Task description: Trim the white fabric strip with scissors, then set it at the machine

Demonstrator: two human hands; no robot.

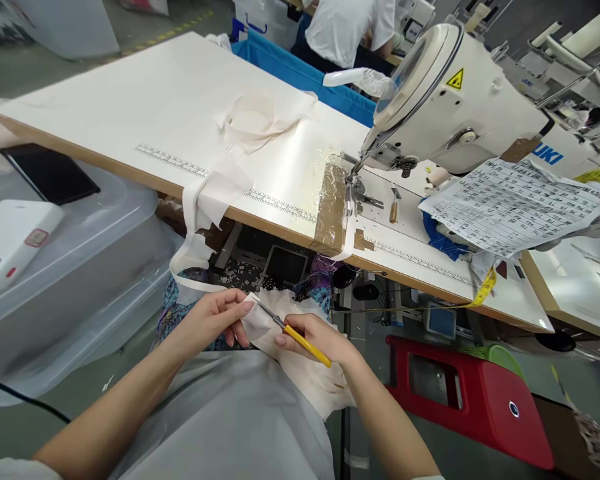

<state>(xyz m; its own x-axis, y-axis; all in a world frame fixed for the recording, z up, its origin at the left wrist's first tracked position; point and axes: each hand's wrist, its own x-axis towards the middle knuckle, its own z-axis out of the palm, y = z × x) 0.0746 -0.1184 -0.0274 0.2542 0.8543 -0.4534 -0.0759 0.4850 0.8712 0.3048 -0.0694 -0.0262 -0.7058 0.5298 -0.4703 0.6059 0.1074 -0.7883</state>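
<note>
My left hand (220, 319) pinches the edge of a pale cream cloth piece (310, 380) above my lap, thumb against fingertips. In my right hand (313, 339) is a slim yellow-handled tool (307, 345) with a thin metal shank, its tip at the cloth edge by my left fingertips. The tip is too small to tell its exact kind. The cloth hangs under my right hand and over my lap. A pale fabric strip (183, 260) runs from the table edge down beside my left hand.
Ahead stands a sewing machine (445, 100) on a white table (145, 93), with cream cloth (260, 123) lying on top. Plastic bins (80, 267) stand at left, bearing a phone (50, 172) and a white device (23, 233). A red stool (480, 400) is at right. Another person (347, 30) sits beyond.
</note>
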